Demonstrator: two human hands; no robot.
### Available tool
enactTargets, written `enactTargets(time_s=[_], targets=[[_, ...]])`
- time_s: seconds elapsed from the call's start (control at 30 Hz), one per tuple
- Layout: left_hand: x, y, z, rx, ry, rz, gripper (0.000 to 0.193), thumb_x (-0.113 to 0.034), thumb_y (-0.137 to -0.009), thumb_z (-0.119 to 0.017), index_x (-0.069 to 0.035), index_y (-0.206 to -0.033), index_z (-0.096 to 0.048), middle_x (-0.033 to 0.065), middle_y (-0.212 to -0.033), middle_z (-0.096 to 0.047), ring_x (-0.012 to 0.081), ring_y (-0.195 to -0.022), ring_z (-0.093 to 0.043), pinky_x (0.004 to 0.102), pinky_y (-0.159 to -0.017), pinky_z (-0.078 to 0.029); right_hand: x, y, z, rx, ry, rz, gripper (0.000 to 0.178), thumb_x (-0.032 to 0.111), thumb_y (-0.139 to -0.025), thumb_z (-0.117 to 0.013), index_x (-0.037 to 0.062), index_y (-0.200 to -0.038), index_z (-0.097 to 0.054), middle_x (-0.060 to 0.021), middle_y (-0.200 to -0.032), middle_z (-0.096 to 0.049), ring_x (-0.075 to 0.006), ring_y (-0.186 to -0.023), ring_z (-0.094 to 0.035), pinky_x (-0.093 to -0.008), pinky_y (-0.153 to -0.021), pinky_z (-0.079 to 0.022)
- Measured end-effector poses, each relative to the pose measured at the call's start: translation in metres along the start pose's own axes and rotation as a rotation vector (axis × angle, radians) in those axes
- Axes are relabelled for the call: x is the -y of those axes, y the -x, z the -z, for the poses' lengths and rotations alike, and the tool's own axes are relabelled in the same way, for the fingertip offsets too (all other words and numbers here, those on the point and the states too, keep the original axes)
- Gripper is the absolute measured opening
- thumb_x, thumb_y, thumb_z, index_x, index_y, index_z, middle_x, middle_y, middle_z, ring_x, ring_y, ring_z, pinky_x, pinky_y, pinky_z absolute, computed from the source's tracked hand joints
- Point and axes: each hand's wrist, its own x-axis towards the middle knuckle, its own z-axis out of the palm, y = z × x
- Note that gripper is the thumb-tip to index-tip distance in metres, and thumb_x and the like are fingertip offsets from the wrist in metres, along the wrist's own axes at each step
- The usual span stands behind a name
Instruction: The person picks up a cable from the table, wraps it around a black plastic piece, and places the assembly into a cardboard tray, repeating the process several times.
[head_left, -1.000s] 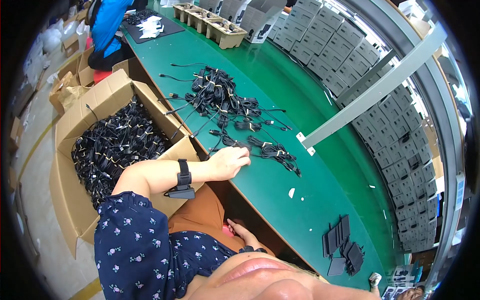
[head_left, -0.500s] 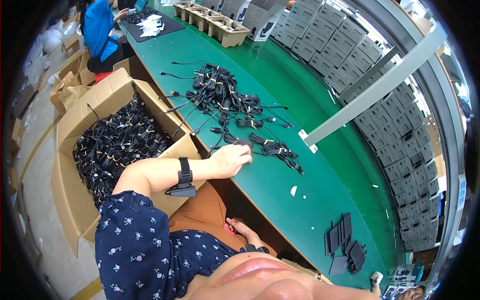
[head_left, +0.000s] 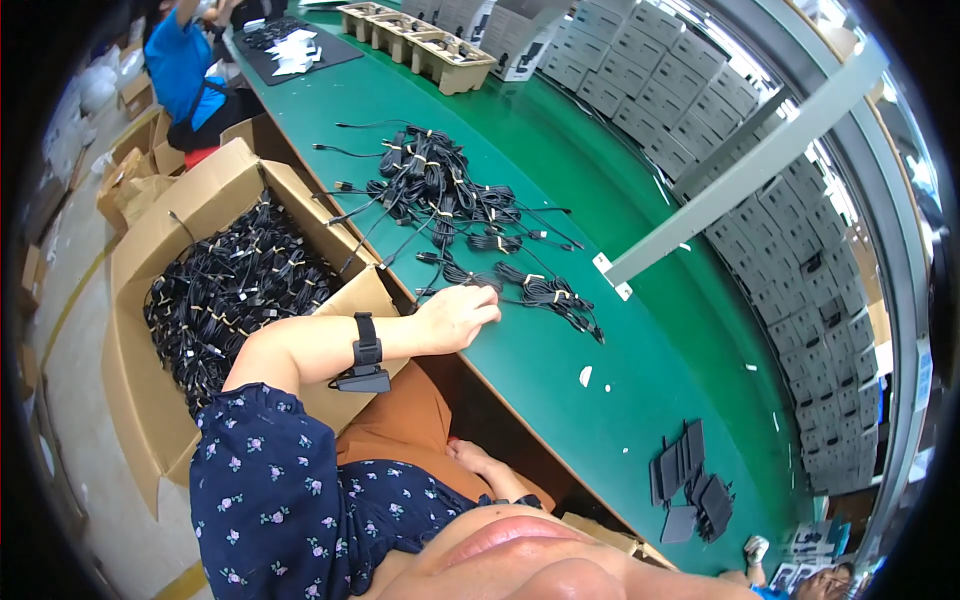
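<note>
My left hand [head_left: 457,319] rests at the near edge of the green table, its fingers curled closed. Its knuckles touch the end of a bundled black cable [head_left: 455,272]; anything inside the fingers is hidden. Just beyond lie another tied cable bundle [head_left: 545,289] and a tangled pile of black cables [head_left: 430,175] with loose plug ends. Down by my lap, below the tabletop, is my right hand [head_left: 474,458], fingers bent inward. A small reddish patch shows beside it, too little to name, and what the hand holds, if anything, cannot be made out.
An open cardboard box [head_left: 130,330] full of tied black cables stands at my left, against the table [head_left: 600,430]. Flat black pieces [head_left: 682,470] lie to the right. A metal post [head_left: 750,170] crosses the far side. Brown trays [head_left: 450,65] stand far off. Two people are nearby.
My left hand stays almost in place by the cables. In my lap, my right hand's fingers have drawn in. The person in blue at the far left has raised an arm.
</note>
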Motion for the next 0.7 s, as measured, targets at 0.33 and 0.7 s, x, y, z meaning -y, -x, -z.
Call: enactTargets(time_s=[0.33, 0.7], targets=[[-0.008, -0.02, -0.001, 0.084, -0.007, 0.071, 0.024, 0.007, -0.066, -0.051, -0.006, -0.085, -0.057, 0.0098, -0.09, -0.055, 0.0304, -0.08, -0.057, 0.0372, -0.067, -0.047, 0.023, 0.02, 0.044, -0.196, -0.173, 0.184, 0.024, 0.029, -0.087, -0.053, 0.0059, -0.091, -0.056, -0.0123, -0.083, -0.062, -0.0228, -0.076, -0.059, -0.0362, -0.067, -0.047], [-0.005, -0.016, -0.005, 0.03, 0.026, 0.016, 0.023, 0.006, -0.067, -0.051, -0.007, -0.085, -0.055, 0.01, -0.09, -0.054, 0.0303, -0.082, -0.057, 0.0372, -0.067, -0.047, 0.139, 0.141, 0.168, -0.399, -0.345, 0.407, 0.017, 0.016, -0.091, -0.053, 0.0027, -0.099, -0.06, -0.0054, -0.081, -0.063, -0.0111, -0.07, -0.06, -0.0247, -0.064, -0.049]])
